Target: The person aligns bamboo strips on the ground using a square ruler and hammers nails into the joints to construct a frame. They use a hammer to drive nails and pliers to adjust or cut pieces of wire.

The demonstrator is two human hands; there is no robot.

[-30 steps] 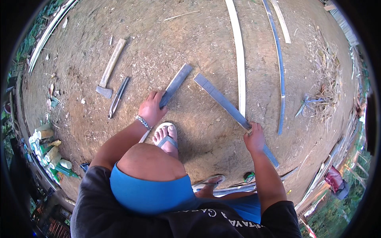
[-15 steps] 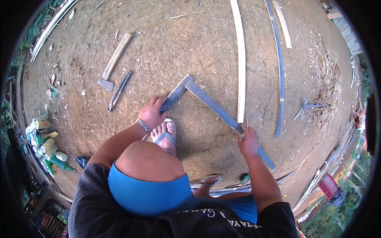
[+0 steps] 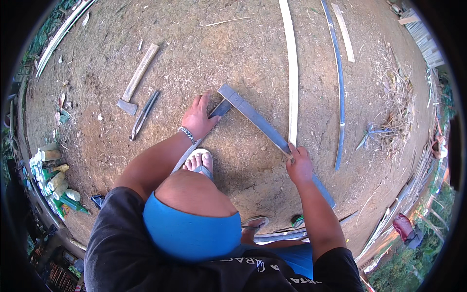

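I squat on bare earth. My left hand (image 3: 198, 117) rests over a short grey flat strip (image 3: 221, 108) and grips it against the ground. My right hand (image 3: 299, 163) is closed around a long grey flat strip (image 3: 255, 118) that runs diagonally from upper left to lower right. The far ends of the two strips touch and form a corner just above my left hand. My foot in a sandal (image 3: 199, 163) stands on the ground below the left hand, over the short strip's near end.
A hatchet with a wooden handle (image 3: 137, 80) and a dark blade (image 3: 144, 114) lie to the left. A long pale slat (image 3: 292, 73), a long blue-grey slat (image 3: 339, 87) and a short pale slat (image 3: 343, 31) lie to the right. Bottles (image 3: 53, 180) stand at the left edge, and dry grass (image 3: 394, 97) lies at the right.
The long strip has swung left and up in my right hand until its far end meets the short strip's far end. My left hand has slid up along the short strip.
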